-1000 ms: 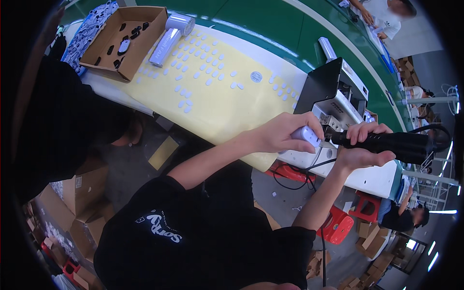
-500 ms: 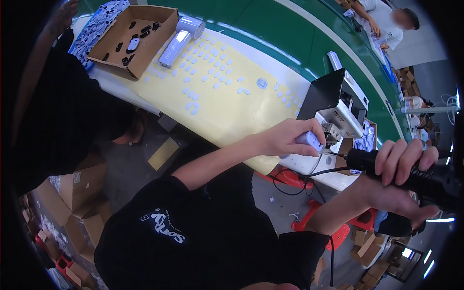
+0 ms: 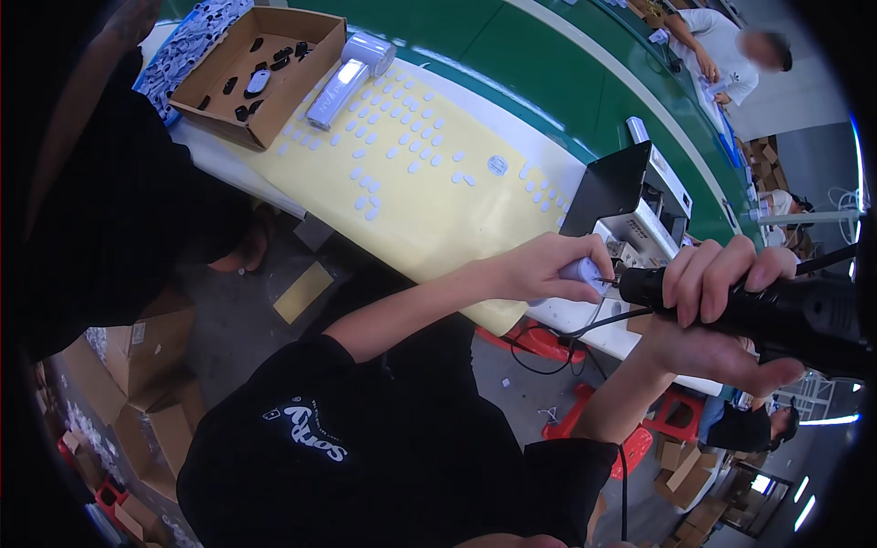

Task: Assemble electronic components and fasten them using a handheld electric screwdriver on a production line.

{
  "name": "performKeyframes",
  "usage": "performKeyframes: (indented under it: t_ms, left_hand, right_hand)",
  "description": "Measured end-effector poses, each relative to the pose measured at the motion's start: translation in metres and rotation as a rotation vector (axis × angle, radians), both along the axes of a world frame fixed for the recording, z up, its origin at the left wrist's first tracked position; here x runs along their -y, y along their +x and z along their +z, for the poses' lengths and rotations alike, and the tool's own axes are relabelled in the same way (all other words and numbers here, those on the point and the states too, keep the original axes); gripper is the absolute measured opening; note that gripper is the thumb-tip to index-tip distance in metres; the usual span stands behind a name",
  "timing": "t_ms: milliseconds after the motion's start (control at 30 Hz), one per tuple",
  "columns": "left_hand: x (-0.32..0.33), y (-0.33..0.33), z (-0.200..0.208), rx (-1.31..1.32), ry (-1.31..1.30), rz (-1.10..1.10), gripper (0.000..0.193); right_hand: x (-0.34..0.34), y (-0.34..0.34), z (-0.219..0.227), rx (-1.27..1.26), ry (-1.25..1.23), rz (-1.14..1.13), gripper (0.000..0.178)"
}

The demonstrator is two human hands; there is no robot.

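My left hand [image 3: 555, 265] is closed around a small pale lavender, rounded plastic part [image 3: 582, 272], its end turned toward the right. In my right hand [image 3: 717, 297] lies a black electric screwdriver [image 3: 776, 315], held nearly level with the fingers wrapped over its body. Its thin bit meets the end face of the plastic part; whether a screw sits there is too small to tell. Just beyond both hands stands a black and silver screw feeder [image 3: 635, 205]. A black cable runs beneath the screwdriver.
On the table, a yellow sheet [image 3: 438, 228] bears several small white oval pieces. A lavender device with a round head [image 3: 365, 55] lies by a cardboard box [image 3: 265, 128] of black parts. Another person [image 3: 100, 210] is at the left. Red stools [image 3: 630, 452] stand below right.
The screwdriver has moved left, bringing its bit from beside the plastic part onto its end face. My left hand has stayed nearly in place.
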State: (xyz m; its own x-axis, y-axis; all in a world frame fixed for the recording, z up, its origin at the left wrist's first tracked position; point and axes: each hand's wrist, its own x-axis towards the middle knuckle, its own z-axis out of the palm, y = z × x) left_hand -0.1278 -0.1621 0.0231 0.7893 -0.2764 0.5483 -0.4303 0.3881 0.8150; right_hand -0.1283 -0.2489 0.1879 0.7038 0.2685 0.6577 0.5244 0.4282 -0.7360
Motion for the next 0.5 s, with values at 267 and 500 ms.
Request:
performKeyframes:
  t_ms: [267,500]
  left_hand:
    - [0.0012,0.0010,-0.0010,0.016,-0.016,0.005,0.029]
    - [-0.0001,0.0004,-0.0003,0.024,0.013,0.029,0.031]
  right_hand:
    - [0.0002,0.0031,-0.0026,-0.028,-0.020,0.004,0.074]
    - [0.0011,0.0062,-0.0054,-0.014,-0.023,0.055,0.074]
